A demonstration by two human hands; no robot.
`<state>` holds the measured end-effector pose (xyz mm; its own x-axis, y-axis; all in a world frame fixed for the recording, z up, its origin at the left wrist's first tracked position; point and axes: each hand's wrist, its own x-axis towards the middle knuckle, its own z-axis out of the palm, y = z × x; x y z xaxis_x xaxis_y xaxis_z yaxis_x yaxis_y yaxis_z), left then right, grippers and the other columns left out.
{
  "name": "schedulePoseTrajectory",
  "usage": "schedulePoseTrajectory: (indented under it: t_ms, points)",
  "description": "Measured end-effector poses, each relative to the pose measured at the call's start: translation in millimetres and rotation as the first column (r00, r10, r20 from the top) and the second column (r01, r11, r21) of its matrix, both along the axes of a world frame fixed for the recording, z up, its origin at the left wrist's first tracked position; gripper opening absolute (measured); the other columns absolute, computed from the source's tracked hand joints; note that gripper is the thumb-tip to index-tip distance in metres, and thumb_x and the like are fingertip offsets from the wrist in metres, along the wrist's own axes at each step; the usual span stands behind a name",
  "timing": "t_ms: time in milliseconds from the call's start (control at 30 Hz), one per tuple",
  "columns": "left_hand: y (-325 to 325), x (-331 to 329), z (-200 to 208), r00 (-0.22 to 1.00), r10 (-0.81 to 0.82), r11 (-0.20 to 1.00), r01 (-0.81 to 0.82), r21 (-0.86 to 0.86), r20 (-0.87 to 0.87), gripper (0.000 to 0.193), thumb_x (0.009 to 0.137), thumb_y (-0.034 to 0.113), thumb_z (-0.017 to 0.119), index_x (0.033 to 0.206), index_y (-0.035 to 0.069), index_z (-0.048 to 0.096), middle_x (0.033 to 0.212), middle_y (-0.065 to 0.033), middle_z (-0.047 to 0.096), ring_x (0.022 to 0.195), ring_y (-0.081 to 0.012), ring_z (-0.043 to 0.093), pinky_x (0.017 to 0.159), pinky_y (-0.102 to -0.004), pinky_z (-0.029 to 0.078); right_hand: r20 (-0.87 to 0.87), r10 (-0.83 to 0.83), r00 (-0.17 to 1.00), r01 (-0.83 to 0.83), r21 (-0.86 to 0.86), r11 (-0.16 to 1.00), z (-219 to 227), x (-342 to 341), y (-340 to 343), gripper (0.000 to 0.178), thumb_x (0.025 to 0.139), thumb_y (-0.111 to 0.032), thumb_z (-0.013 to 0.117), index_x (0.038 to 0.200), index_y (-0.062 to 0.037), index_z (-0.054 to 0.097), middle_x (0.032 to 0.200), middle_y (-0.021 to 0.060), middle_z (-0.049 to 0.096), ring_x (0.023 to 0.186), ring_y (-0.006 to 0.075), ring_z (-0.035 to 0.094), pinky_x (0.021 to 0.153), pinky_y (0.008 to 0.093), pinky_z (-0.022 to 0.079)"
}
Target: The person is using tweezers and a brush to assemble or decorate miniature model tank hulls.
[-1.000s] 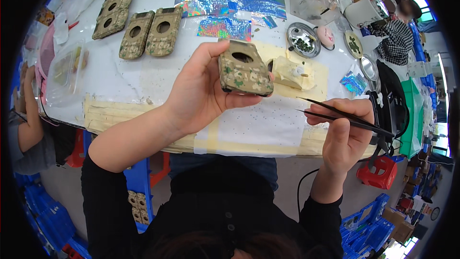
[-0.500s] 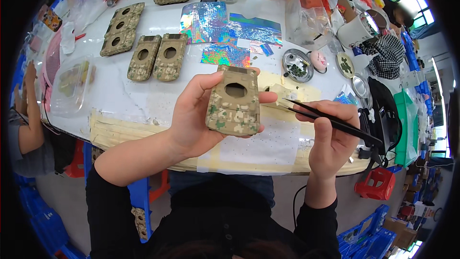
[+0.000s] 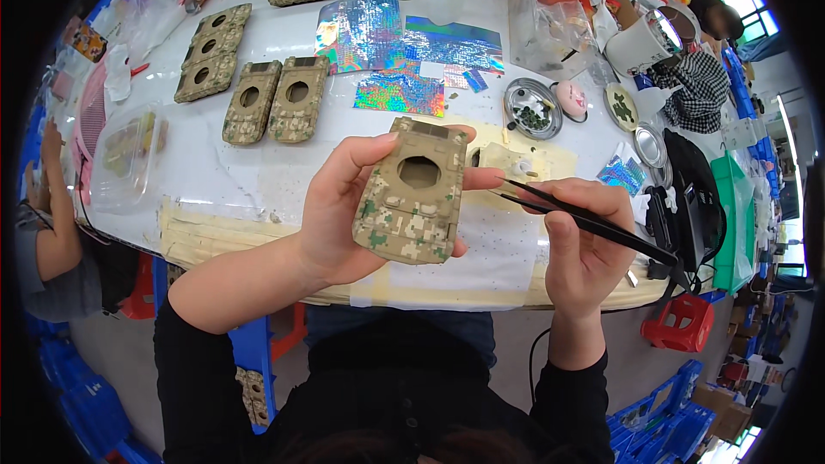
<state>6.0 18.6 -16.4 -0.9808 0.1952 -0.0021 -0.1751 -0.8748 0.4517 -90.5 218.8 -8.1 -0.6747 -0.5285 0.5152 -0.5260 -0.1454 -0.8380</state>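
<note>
My left hand [image 3: 339,198] grips a camouflage-patterned model tank hull [image 3: 411,219] by its edges, with the round hole in its top turned up toward me. Its index finger sticks out past the hull's right side. In my right hand [image 3: 593,241] is a pair of black tweezers [image 3: 593,222], pointing left. The tweezer tips are slightly apart, close to the left index fingertip; whether they hold anything is too small to tell. Behind the hands lie two similar hulls side by side, one of them this hull [image 3: 296,101], and more stand farther left [image 3: 206,51] and at the back.
Shiny holographic sheets [image 3: 361,33] lie mid-table. To the right are a round metal tin [image 3: 513,125] with small dark green pieces, a pale dish [image 3: 620,108] with green pieces, and a black bag [image 3: 687,198]. A clear plastic box [image 3: 129,180] sits left, near another person's arm [image 3: 58,206].
The hull has tilted and shifted slightly down and left in my left hand. The right hand and tweezers have moved a little left, their tips nearer the left index finger.
</note>
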Motion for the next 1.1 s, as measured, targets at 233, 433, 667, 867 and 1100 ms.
schedulePoseTrajectory:
  t_ms: [233, 433, 667, 867, 1100]
  points:
    - [1, 0, 1, 1.0, -0.016, 1.0, 0.016, -0.004, -0.009, 0.057, 0.09, 0.04, 0.029, 0.136, 0.007, 0.035, 0.128, -0.0254, 0.047, 0.105, -0.0304, 0.056, 0.082, -0.0444, 0.052, 0.223, 0.057, 0.973, -0.046, -0.057, 0.997, 8, -2, -1, 0.018, 0.087, -0.007, 0.061, 0.095, 0.0046, 0.05, 0.089, 0.0142, 0.062, 0.081, 0.0181, 0.063, 0.074, 0.0272, 0.051]
    - [1, 1, 1, 0.999, -0.037, 0.999, 0.037, 0.011, -0.01, 0.059, 0.089, 0.04, 0.03, 0.136, 0.007, 0.035, 0.128, -0.0254, 0.047, 0.098, -0.0297, 0.059, 0.079, -0.043, 0.052, 0.394, 0.085, 0.915, -0.053, -0.092, 0.994, 9, -7, -6, 0.018, 0.092, -0.013, 0.052, 0.092, 0.0045, 0.049, 0.082, 0.0165, 0.062, 0.072, 0.0207, 0.066, 0.066, 0.0287, 0.055]
    - [2, 0, 1, 0.997, -0.039, 0.999, 0.04, 0.001, -0.061, 0.06, 0.088, 0.04, 0.03, 0.138, 0.006, 0.032, 0.128, -0.026, 0.047, 0.096, -0.0282, 0.061, 0.076, -0.0404, 0.054, 0.476, 0.1, 0.874, -0.059, -0.1, 0.993, 8, -11, -7, 0.02, 0.095, -0.016, 0.046, 0.09, 0.0026, 0.049, 0.08, 0.0158, 0.063, 0.071, 0.022, 0.067, 0.06, 0.0275, 0.056]
    - [1, 0, 2, 0.997, -0.043, 0.999, 0.042, -0.02, -0.066, 0.061, 0.088, 0.04, 0.03, 0.138, 0.005, 0.03, 0.128, -0.0268, 0.046, 0.094, -0.0288, 0.062, 0.074, -0.0396, 0.055, 0.538, 0.12, 0.835, -0.069, -0.114, 0.991, 7, -12, -7, 0.02, 0.096, -0.017, 0.046, 0.09, 0.0015, 0.049, 0.079, 0.0154, 0.063, 0.069, 0.0215, 0.067, 0.059, 0.0267, 0.056]
    - [11, 2, 19, 0.988, 0.076, 0.99, -0.058, -0.128, 0.136, 0.072, 0.083, 0.045, 0.034, 0.14, 0.001, 0.023, 0.127, -0.0322, 0.044, 0.061, -0.0287, 0.066, 0.054, -0.0316, 0.057, 0.545, 0.079, 0.835, -0.042, -0.08, 0.996, 9, -11, -7, 0.02, 0.096, -0.019, 0.046, 0.09, 0.0008, 0.049, 0.076, 0.0163, 0.064, 0.067, 0.0215, 0.067, 0.058, 0.0262, 0.055]
